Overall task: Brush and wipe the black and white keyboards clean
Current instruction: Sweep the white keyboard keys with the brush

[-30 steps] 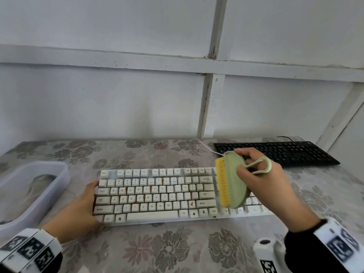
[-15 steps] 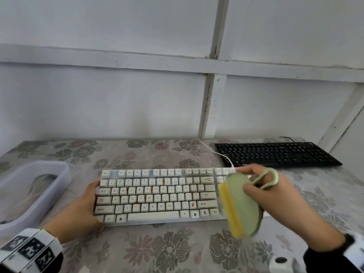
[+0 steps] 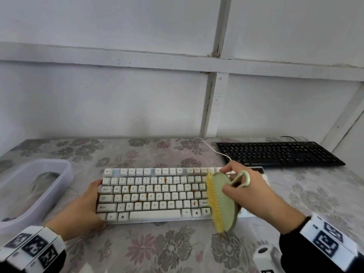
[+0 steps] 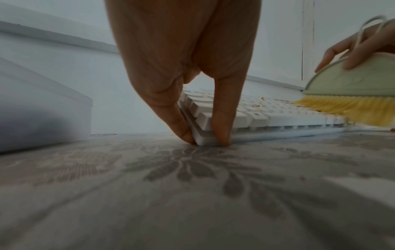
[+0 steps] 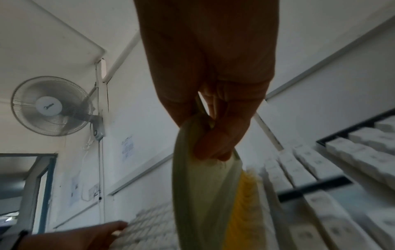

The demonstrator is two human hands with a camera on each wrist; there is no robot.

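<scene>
Though dim in both wrist views, plainly a white room: panelled wall crossed by pale battens, rising from the far edge of a table under a grey-and-pink floral cloth. Higher up on a wall in the right wrist view, one white fan and a couple of paper notices (print too small to read, fan badge blurred as well).

Legible on the white keyboard: Esc, a row of F-keys, Q W E R T Y, Alt, Shift. Black-and-white square codes on both wrist bands. No readable legends on the black keyboard.

Counted: two keyboards, two cables (one white, one black), one brush, one translucent tub, two hands.

White keyboard lying across the middle of the table, closer to the near edge, spotted with orange-brown stains and crumbs. Black keyboard flat at the far right corner, just behind the white one's right end. Tub against the left edge.

Left hand at the white keyboard's near-left corner, thumb on the front side and a finger on the left side, pinching that corner with fingertips down on the cloth. Right hand wrapped around the green back of the brush, one finger through its loop handle, yellow bristles facing left and pressed on the keys at the right of the letter block, lower end of the brush overhanging the keyboard's near side.
</scene>
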